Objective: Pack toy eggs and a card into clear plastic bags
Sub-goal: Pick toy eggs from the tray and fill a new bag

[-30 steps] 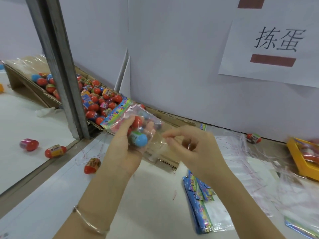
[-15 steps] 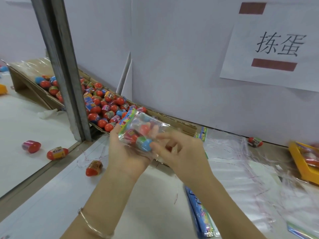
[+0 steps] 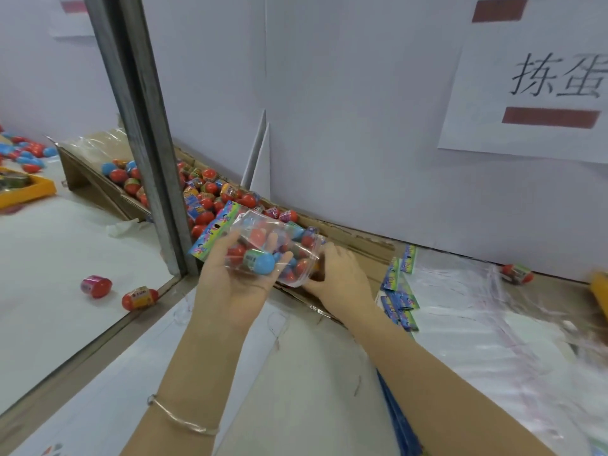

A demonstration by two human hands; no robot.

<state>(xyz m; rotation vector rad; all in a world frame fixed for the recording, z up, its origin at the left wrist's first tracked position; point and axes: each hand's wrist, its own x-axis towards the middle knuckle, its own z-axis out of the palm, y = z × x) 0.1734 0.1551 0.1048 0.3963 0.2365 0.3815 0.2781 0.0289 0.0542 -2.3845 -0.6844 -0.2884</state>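
Note:
A clear plastic bag (image 3: pixel 289 240) holds several red and blue toy eggs and a colourful card (image 3: pixel 215 233) that sticks out at its left end. My left hand (image 3: pixel 230 284) cradles the bag from below, its fingers curled round the eggs. At the bag's lower right end my right hand (image 3: pixel 339 278) pinches the open edge. Both hands hover just above the cardboard tray (image 3: pixel 358 238) of loose toy eggs (image 3: pixel 210 195) by the wall.
A metal post (image 3: pixel 144 136) stands left of the tray. Two loose eggs (image 3: pixel 139 297) lie on the white table at left, another egg (image 3: pixel 517 274) by the wall at right. Spare cards (image 3: pixel 398 296) and empty clear bags (image 3: pixel 477 311) lie at right. Yellow trays sit at both edges.
My right hand has moved from the bag's front to its lower right end and now pinches the edge. The bag has tipped flatter in my left hand. The camera has shifted right.

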